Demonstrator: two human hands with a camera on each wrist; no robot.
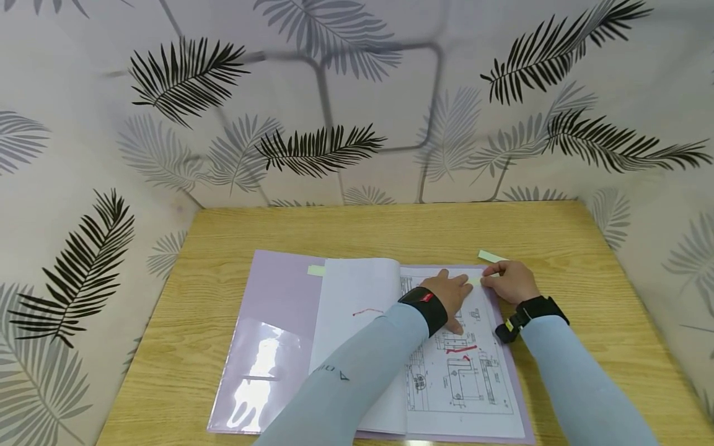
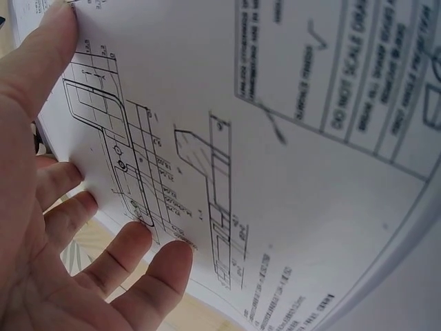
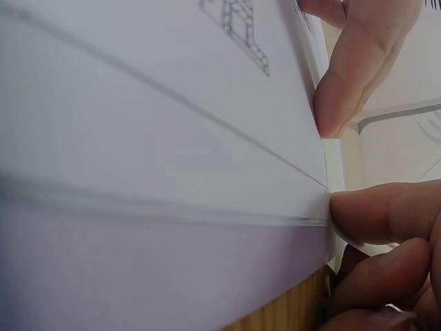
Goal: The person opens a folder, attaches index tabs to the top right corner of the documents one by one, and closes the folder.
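A stack of white sheets with technical drawings point(image 1: 480, 384) lies in an opened purple folder point(image 1: 279, 291). My left hand point(image 1: 449, 294) rests on the right-hand page with its fingers spread near the top, as the left wrist view also shows over the printed drawing point(image 2: 207, 186). At that page's upper right edge, my right hand point(image 1: 512, 282) pinches a pale yellow sticky note point(image 1: 475, 281) with thumb and fingertip. In the right wrist view the thin strip shows edge-on between the two hands' fingers.
Another pale green sticky strip point(image 1: 491, 256) is on the wooden table point(image 1: 357, 232) just beyond the right hand. A similar strip point(image 1: 316, 271) sticks out from the turned-over pages point(image 1: 357, 285) on the left. Leaf-patterned cloth point(image 1: 368, 111) hangs around the table.
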